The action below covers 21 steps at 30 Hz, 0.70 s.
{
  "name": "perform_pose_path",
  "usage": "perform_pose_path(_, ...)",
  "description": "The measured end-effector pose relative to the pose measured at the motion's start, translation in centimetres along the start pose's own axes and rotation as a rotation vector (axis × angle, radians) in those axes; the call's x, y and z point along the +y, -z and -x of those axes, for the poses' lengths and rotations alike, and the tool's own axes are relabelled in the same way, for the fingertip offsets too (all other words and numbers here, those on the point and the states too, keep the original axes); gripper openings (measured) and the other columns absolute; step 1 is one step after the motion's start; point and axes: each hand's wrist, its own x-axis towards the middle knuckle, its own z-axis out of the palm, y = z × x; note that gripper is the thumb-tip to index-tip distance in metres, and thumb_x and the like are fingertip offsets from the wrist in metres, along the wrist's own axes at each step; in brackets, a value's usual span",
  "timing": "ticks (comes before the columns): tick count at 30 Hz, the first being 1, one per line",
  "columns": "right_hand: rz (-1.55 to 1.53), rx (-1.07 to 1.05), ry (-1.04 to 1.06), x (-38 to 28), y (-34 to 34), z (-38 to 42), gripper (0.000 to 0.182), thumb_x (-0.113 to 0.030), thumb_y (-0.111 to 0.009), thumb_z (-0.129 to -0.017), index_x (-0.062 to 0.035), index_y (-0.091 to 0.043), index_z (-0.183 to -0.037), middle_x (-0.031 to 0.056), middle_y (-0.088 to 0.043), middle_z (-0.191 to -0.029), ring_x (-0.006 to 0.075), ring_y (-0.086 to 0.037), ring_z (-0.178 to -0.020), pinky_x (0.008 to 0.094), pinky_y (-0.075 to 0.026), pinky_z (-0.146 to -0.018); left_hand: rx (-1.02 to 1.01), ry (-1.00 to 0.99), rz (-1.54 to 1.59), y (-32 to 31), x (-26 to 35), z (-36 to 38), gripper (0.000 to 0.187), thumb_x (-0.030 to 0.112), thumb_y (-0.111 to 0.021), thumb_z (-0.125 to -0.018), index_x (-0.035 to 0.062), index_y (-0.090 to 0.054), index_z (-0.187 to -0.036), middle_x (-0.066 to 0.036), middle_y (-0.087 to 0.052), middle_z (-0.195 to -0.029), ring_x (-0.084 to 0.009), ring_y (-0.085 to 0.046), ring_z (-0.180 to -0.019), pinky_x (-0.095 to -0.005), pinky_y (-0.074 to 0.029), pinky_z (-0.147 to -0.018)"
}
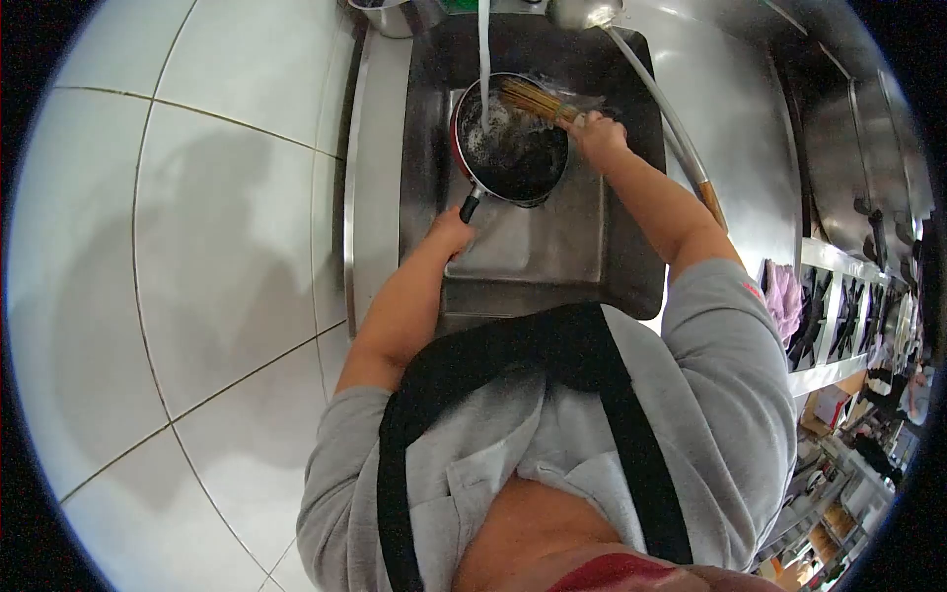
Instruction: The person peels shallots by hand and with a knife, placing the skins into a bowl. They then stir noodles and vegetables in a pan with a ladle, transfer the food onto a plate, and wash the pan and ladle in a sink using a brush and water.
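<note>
A dark frying pan (523, 163) with a red outer side is held over the sink basin (528, 242). My left hand (452, 233) is wrapped round its black handle. In my right hand (600, 138) is a bundled bamboo brush (536, 100), its bristles over the pan's far right part. A stream of water (484, 59) falls into the left part of the pan, where whitish foam or splashing shows. My right fingers are closed on the brush's near end.
A long-handled ladle (671, 118) lies along the right rim of the sink. At the back left stands a metal pot (400, 15). White tiled wall (227, 217) borders the left side; a pink cloth (782, 301) hangs at the right near a stove (838, 311).
</note>
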Motion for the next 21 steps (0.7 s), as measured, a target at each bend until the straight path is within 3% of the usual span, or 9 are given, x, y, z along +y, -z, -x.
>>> perform_pose_path(3,-0.16,-0.142,-0.02,-0.3,-1.0,-0.9,0.067,-0.016,-0.06,-0.083,-0.0313,-0.028,-0.14,0.0113,-0.05,-0.122,0.0265,-0.059,-0.1,0.0346,-0.054,-0.073,-0.026,0.002,0.037,0.0,-0.9,0.3,0.034,0.014,-0.057,-0.076,0.003,-0.051,-0.108,-0.018,-0.061,-0.083,-0.0289,-0.062,-0.06,-0.0388,-0.049,-0.054)
perform_pose_path(5,-0.175,-0.237,0.067,-2.0,-8.1,-1.9,0.073,-0.013,-0.062,-0.08,-0.0391,-0.028,-0.139,0.0119,-0.048,-0.128,0.0292,-0.059,-0.1,0.0383,-0.054,-0.07,0.073,-0.076,0.031,-0.2,-0.9,0.1,0.034,0.013,-0.056,-0.077,0.0039,-0.049,-0.109,-0.017,-0.06,-0.08,-0.0279,-0.061,-0.055,-0.0391,-0.047,-0.049)
perform_pose_path(8,-0.38,-0.462,0.279,-5.3,-5.2,1.0,0.077,-0.011,-0.063,-0.075,-0.0368,-0.03,-0.14,0.0115,-0.049,-0.127,0.0311,-0.06,-0.095,0.0412,-0.054,-0.068,0.004,-0.02,0.03,-1.1,-1.4,-1.1,0.037,0.012,-0.056,-0.078,0.0052,-0.047,-0.114,-0.017,-0.059,-0.079,-0.0258,-0.06,-0.055,-0.0385,-0.046,-0.047)
perform_pose_path(10,-1.185,-0.806,0.145,-5.0,1.8,3.3,0.078,-0.012,-0.063,-0.07,-0.0336,-0.033,-0.139,0.0134,-0.056,-0.117,0.0309,-0.059,-0.093,0.0399,-0.053,-0.07,-0.043,0.04,0.022,-0.6,-0.7,-0.7,0.038,0.012,-0.056,-0.079,0.0054,-0.047,-0.115,-0.016,-0.059,-0.078,-0.0249,-0.06,-0.054,-0.038,-0.046,-0.046)
perform_pose_path(11,-1.198,-0.806,0.147,-5.0,1.3,3.0,0.078,-0.012,-0.063,-0.07,-0.0336,-0.033,-0.139,0.0134,-0.056,-0.117,0.0309,-0.059,-0.093,0.0399,-0.053,-0.07,-0.081,0.094,0.015,-0.4,-0.3,-0.5,0.038,0.012,-0.056,-0.079,0.0056,-0.046,-0.116,-0.015,-0.059,-0.077,-0.0241,-0.059,-0.053,-0.0375,-0.046,-0.046)
perform_pose_path(13,-1.119,-0.515,0.122,-5.0,0.3,0.4,0.076,-0.014,-0.065,-0.069,-0.0305,-0.037,-0.137,0.0142,-0.06,-0.105,0.0308,-0.06,-0.088,0.0389,-0.053,-0.07,-0.029,0.059,-0.012,-0.4,-0.4,-0.2,0.037,0.011,-0.056,-0.079,0.0052,-0.046,-0.114,-0.014,-0.058,-0.075,-0.0232,-0.058,-0.052,-0.0371,-0.046,-0.045)
perform_pose_path(15,-0.379,-0.37,0.247,-4.2,-4.5,-3.8,0.071,-0.013,-0.066,-0.068,-0.0233,-0.042,-0.134,0.0132,-0.062,-0.101,0.0318,-0.061,-0.088,0.038,-0.053,-0.07,0.016,0.023,-0.043,-0.3,-0.4,0.2,0.036,0.011,-0.057,-0.079,0.0048,-0.046,-0.113,-0.013,-0.057,-0.073,-0.0224,-0.057,-0.051,-0.0367,-0.046,-0.045)
perform_pose_path(17,-0.301,-0.251,0.159,-0.8,-4.5,-2.2,0.068,-0.013,-0.066,-0.068,-0.0159,-0.044,-0.132,0.0109,-0.062,-0.105,0.0321,-0.062,-0.089,0.0393,-0.053,-0.068,-0.046,0.065,0.077,0.2,-0.1,0.6,0.033,0.009,-0.058,-0.078,0.004,-0.046,-0.108,-0.012,-0.056,-0.07,-0.0218,-0.056,-0.05,-0.0365,-0.046,-0.044)
perform_pose_path(21,-0.144,-0.196,0.017,-1.3,-2.8,-0.5,0.071,-0.012,-0.065,-0.069,-0.0154,-0.039,-0.136,0.0109,-0.059,-0.115,0.0275,-0.063,-0.092,0.0374,-0.053,-0.063,-0.076,0.051,0.151,0.6,-0.2,0.9,0.032,0.009,-0.059,-0.078,0.0039,-0.046,-0.106,-0.012,-0.056,-0.068,-0.0218,-0.056,-0.05,-0.037,-0.046,-0.045)
